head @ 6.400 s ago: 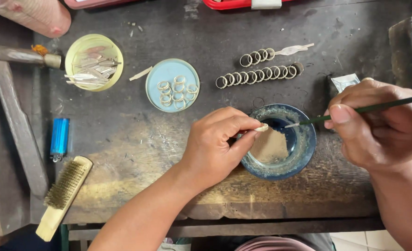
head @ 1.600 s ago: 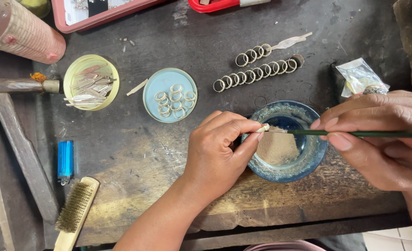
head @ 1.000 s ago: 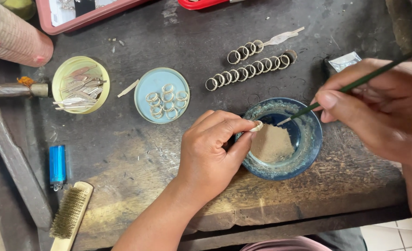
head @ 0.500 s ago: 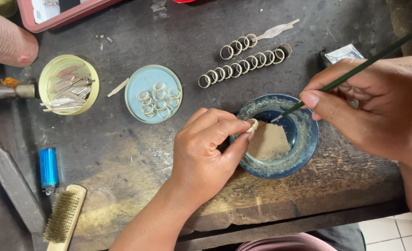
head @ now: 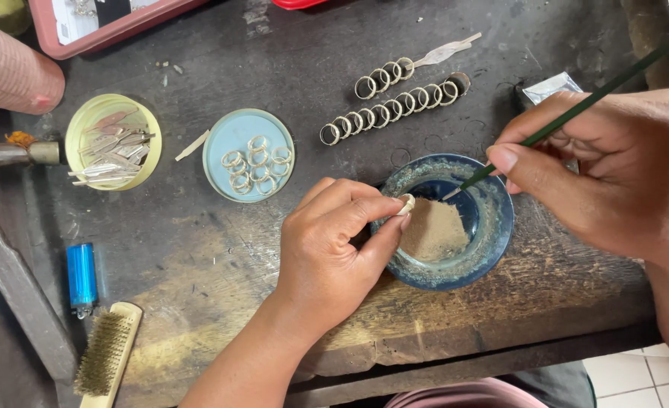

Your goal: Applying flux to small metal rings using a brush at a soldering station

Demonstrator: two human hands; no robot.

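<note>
My left hand (head: pixel 333 245) pinches a small pale ring (head: pixel 407 203) between thumb and forefinger, right at the rim of a blue bowl (head: pixel 493 242) that holds a heap of tan powder (head: pixel 434 230). My right hand (head: pixel 614 174) grips a thin green brush (head: pixel 576 109), slanted down to the left, its tip over the bowl close to the ring. Beyond the bowl, two rows of metal rings (head: pixel 389 106) lie on the dark worktop.
A light blue lid (head: pixel 217 170) holds several rings; a yellow lid (head: pixel 78 147) holds metal strips. At the left lie a blue lighter (head: pixel 82 276) and a wire brush (head: pixel 106 353). A red tray (head: pixel 119 29) stands at the back, a small foil packet (head: pixel 552 87) behind my right hand.
My right hand has risen and tilted the green brush steeper, its tip drawing back slightly from the ring. The left hand keeps its pinch at the bowl's rim.
</note>
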